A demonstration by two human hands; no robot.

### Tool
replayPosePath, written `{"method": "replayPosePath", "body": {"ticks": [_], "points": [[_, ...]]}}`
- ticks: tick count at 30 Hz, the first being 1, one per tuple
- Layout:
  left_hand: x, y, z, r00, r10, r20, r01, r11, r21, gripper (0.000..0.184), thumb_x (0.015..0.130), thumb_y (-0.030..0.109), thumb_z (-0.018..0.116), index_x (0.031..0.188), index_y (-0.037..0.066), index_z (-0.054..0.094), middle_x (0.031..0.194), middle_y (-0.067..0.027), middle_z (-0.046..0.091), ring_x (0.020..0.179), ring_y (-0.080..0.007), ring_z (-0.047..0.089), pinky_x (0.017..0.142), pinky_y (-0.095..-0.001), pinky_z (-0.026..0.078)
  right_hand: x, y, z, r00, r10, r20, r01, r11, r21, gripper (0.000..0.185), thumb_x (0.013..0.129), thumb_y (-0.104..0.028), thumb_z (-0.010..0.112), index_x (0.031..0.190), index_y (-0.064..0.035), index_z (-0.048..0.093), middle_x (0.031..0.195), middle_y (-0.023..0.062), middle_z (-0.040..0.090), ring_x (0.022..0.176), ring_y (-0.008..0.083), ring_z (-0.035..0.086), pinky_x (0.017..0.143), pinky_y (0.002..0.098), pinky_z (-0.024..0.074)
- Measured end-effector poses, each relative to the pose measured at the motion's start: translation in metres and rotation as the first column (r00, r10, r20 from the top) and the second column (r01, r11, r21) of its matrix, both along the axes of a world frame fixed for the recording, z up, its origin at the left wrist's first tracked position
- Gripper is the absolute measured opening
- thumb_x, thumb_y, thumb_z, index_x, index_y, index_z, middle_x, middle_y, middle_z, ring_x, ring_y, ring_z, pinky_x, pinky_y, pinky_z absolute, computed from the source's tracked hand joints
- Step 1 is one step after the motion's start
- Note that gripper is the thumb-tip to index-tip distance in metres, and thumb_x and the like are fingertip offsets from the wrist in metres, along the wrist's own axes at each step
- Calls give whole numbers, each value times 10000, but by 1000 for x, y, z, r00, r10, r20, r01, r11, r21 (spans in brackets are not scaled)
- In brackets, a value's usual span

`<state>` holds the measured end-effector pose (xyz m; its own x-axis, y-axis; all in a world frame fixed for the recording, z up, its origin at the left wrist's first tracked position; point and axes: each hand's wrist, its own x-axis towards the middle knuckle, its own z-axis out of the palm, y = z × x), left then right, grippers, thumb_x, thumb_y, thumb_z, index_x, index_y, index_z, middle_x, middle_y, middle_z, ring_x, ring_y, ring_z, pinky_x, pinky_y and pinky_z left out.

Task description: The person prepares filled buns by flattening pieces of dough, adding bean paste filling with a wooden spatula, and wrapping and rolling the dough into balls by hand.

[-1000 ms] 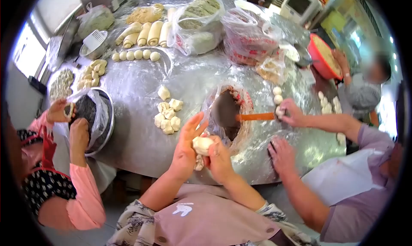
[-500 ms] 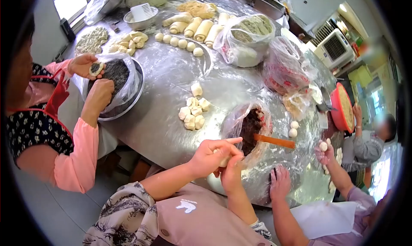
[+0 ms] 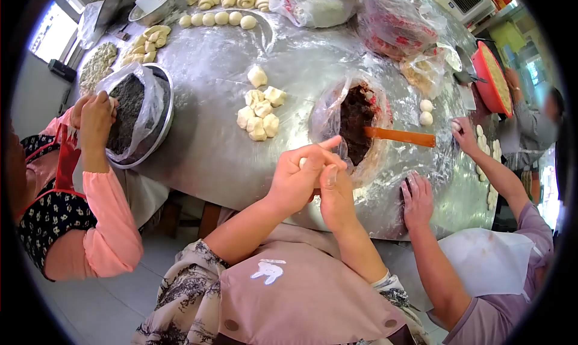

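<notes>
We are holding a mostly hidden dough piece [image 3: 303, 163] in the curled left hand [image 3: 295, 175]; the right hand [image 3: 337, 199] is resting against the left, its grip not discernible. The paste bag [image 3: 326, 113] is lying just beyond and rightward, its orange handle [image 3: 400, 136] running lengthwise toward the right.

"What do we have on in front?"
"We wear a dusty pink apron [image 3: 313, 294] with a white rabbit head [image 3: 269, 273] and, just above, a small white marking [image 3: 273, 261] too small for us to read."
"Any buttons?"
"We see two round brown buttons [image 3: 231, 325], one toward each side."
"Our sleeves?"
"Loose sleeves [image 3: 188, 282], cream with smudgy dark grey print; our hands [image 3: 294, 181] are bare."
</notes>
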<state>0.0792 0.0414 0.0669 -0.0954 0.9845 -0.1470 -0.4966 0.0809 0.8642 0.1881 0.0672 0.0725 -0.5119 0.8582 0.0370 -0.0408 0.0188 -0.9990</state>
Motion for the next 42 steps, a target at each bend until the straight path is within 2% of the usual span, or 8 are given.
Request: {"method": "replayPosePath", "body": {"ticks": [4, 9, 11, 16, 20, 25, 37, 42], "points": [[19, 19, 27, 758, 279, 590, -354, 935, 13, 538, 963, 489, 394, 1068, 2, 597, 1282, -156, 534, 960, -219, 603, 867, -393, 484, 23, 8, 4, 996, 24, -84, -56, 916, -398, 543, 980, -512, 322, 1145, -16, 467, 823, 68, 576, 692, 127, 554, 607, 253, 444], [17, 17, -13, 980, -90, -177, 128, 967, 222, 536, 964, 481, 383, 1149, 14, 568, 1347, -146, 447, 1087, -205, 507, 960, -383, 402, 31, 8, -12, 999, 20, 39, -13, 986, -164, 486, 985, -477, 357, 1187, -54, 481, 944, 80, 576, 788, 165, 552, 704, 283, 443], [24, 9, -11, 992, -114, -61, 121, 984, 129, 427, 996, 371, 389, 1161, 17, 560, 1238, -129, 536, 1336, -230, 329, 1016, -412, 346, 49, 6, -11, 993, 4, -117, -55, 898, -436, 448, 986, -464, 371, 1177, -79, 496, 887, 65, 575, 664, 144, 537, 601, 253, 439], [6, 16, -4, 1000, -1, -7, 2, 990, 144, 630, 948, 532, 386, 1346, 45, 354, 1322, -116, 440, 1208, -256, 453, 993, -384, 368, 120, 50, -7, 734, -618, -283, 326, 685, -652, 462, 981, -494, 349, 976, -76, 544, 812, 67, 609, 577, 139, 548, 475, 260, 434], [-14, 6, 0, 998, 57, 4, -58, 995, 79, 547, 962, 398, 431, 1368, 46, 326, 1323, -136, 427, 1170, -256, 473, 968, -382, 389, 181, 125, -23, 571, -802, 176, 820, 565, -90, 415, 897, -370, 600, 1084, -16, 493, 864, 88, 610, 637, 124, 569, 531, 260, 474], [-30, -11, 5, 988, 140, -69, -139, 990, 21, 475, 972, 267, 434, 1366, 22, 329, 1299, -133, 451, 1148, -247, 496, 945, -369, 406, 203, 207, -47, 139, -768, 626, 540, 588, 601, 483, 812, -315, 683, 1077, 49, 505, 942, 207, 628, 838, 323, 628, 742, 390, 500], [-63, -41, -17, 982, 169, -88, -180, 974, -137, 351, 989, 219, 414, 1277, 19, 433, 1219, -103, 522, 1091, -192, 540, 892, -319, 438, 204, 257, -73, 79, -431, 899, 341, 859, 382, 638, 811, -341, 673, 1197, 115, 448, 1204, 317, 486, 1165, 405, 460, 975, 425, 404], [-62, -37, -11, 979, 188, -81, -196, 976, -99, 353, 987, 217, 420, 1282, 24, 431, 1199, -103, 537, 1067, -194, 555, 883, -308, 442, 208, 222, -61, 189, -660, 727, 400, 728, 557, 772, 816, -293, 678, 1335, 122, 284, 1282, 336, 412, 1221, 406, 423, 1030, 408, 350]]}}
